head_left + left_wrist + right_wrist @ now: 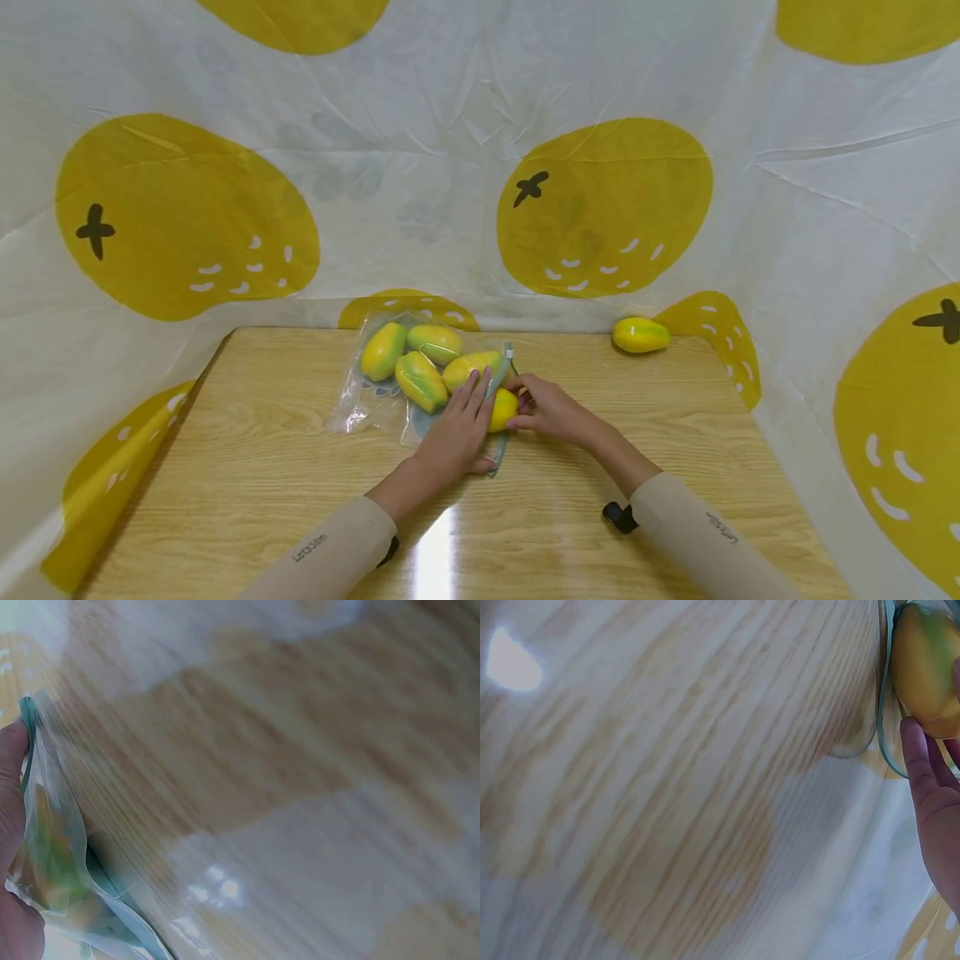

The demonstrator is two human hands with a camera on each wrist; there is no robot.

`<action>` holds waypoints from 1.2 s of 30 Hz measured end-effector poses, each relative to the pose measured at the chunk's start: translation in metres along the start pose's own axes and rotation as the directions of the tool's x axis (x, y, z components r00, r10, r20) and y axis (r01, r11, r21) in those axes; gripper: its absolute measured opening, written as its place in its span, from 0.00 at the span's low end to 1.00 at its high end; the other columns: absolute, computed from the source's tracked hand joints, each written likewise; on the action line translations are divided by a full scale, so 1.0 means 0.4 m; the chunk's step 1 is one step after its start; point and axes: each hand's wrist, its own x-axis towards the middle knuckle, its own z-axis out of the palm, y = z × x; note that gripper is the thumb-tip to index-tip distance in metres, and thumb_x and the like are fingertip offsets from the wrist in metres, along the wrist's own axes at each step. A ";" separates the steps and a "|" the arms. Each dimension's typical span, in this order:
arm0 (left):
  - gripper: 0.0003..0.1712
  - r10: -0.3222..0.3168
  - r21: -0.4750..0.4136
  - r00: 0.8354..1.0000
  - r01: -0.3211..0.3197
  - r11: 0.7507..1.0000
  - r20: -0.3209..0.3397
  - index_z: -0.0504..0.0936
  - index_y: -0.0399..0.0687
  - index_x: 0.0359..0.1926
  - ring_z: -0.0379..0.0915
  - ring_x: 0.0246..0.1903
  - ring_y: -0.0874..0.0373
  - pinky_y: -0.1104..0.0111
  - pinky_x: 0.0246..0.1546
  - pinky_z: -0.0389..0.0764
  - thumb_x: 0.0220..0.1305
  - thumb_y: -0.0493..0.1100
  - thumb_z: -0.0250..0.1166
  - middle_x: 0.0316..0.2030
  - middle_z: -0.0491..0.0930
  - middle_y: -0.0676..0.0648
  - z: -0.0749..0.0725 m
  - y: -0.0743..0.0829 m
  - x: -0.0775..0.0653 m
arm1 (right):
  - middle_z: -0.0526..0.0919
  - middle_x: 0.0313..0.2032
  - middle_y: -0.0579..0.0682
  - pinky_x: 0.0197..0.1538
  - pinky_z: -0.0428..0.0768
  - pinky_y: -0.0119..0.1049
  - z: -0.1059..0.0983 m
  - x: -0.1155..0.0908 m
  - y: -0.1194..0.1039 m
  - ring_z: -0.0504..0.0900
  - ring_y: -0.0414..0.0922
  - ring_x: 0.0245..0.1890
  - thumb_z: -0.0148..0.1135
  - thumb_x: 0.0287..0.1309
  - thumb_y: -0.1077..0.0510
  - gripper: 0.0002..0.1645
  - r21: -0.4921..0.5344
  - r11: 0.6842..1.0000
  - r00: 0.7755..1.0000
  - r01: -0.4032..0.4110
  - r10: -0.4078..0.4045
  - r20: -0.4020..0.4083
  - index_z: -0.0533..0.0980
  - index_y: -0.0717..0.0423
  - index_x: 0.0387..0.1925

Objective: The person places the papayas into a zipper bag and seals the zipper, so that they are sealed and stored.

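Yellow fruit (502, 410) at zip bag (358, 408), frame centre.
Our right hand (551, 410) pinches fruit; left hand (454, 429), fingers straight, rests on bag.

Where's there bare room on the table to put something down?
There's bare wood on the table left of the bag, reaching the left edge. Another patch lies right of the right arm, nearer than the lone yellow fruit. The middle is crowded: the bag, its fruits, left grip and right grip meet there.

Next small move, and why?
Probably have the right grip ease its yellow fruit further into the bag: that fruit is at the bag's mouth, the left grip rests on the bag beside it, and four other fruits lie inside.
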 end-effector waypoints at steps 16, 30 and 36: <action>0.77 -0.011 -0.050 1.000 0.012 0.999 0.006 0.51 0.32 0.79 0.40 0.81 0.36 0.51 0.77 0.59 0.44 0.77 0.75 0.82 0.33 0.31 0.003 -0.004 0.002 | 0.80 0.51 0.55 0.52 0.86 0.38 0.003 0.003 0.014 0.84 0.49 0.48 0.75 0.59 0.60 0.30 -0.044 0.991 0.991 0.124 -0.126 -0.045 0.75 0.60 0.61; 0.76 0.019 -0.008 1.000 -0.019 1.000 -0.022 0.53 0.32 0.79 0.40 0.81 0.35 0.51 0.78 0.57 0.45 0.77 0.74 0.81 0.33 0.30 0.005 -0.007 0.000 | 0.86 0.49 0.56 0.50 0.86 0.33 0.019 0.010 0.003 0.88 0.49 0.47 0.74 0.59 0.62 0.23 0.015 0.999 0.994 0.050 -0.048 -0.096 0.78 0.63 0.54; 0.75 0.031 0.008 0.999 -0.031 0.999 -0.037 0.55 0.33 0.78 0.39 0.81 0.34 0.52 0.79 0.57 0.45 0.78 0.74 0.81 0.34 0.30 0.004 -0.008 0.000 | 0.87 0.47 0.57 0.49 0.87 0.32 0.033 0.015 -0.006 0.88 0.50 0.46 0.75 0.58 0.63 0.22 0.042 0.997 0.992 0.058 -0.053 -0.117 0.78 0.64 0.52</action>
